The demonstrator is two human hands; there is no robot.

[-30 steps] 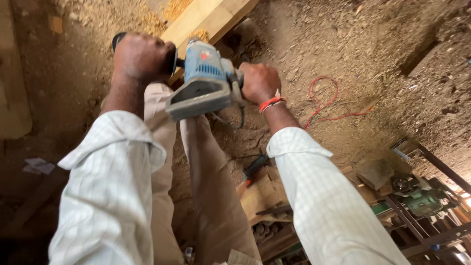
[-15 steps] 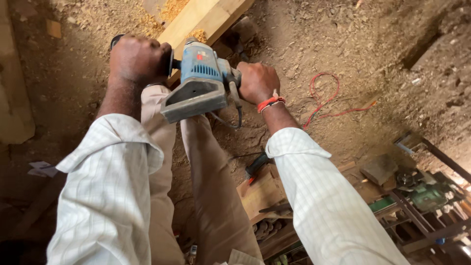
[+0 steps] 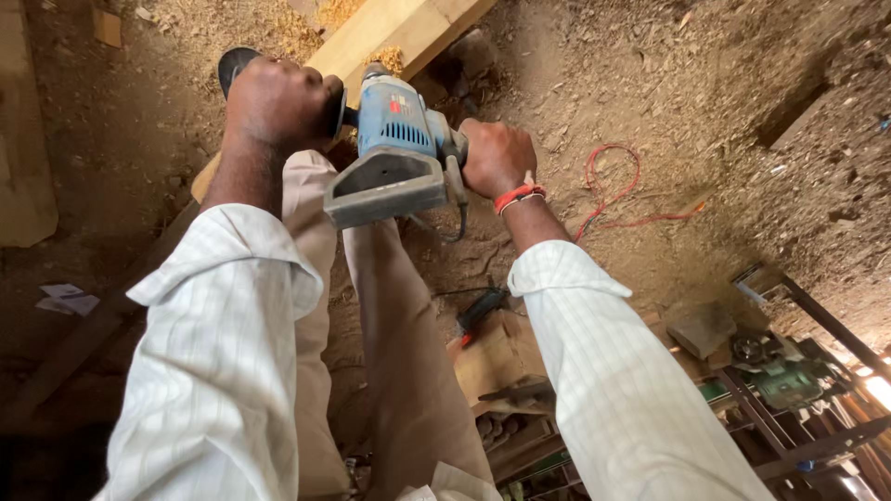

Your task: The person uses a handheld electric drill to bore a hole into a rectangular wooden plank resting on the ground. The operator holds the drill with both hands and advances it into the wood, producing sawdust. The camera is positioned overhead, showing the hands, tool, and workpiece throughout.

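Head view: I see left hand (image 3: 278, 102) clamped on side handle (image 3: 232, 63), right hand (image 3: 497, 156) gripping blue power tool (image 3: 399, 148) over wooden beam (image 3: 399, 32).

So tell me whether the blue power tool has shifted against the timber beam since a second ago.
No. The blue power tool sits at the same spot below the timber beam, with the left hand and right hand placed as before.

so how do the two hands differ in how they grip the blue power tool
The left hand closes over a black side handle, sticking out from the blue and grey power tool; the right hand grips its rear body. Only the right hand's wrist wears a red band. Both are closed fists in white striped sleeves.
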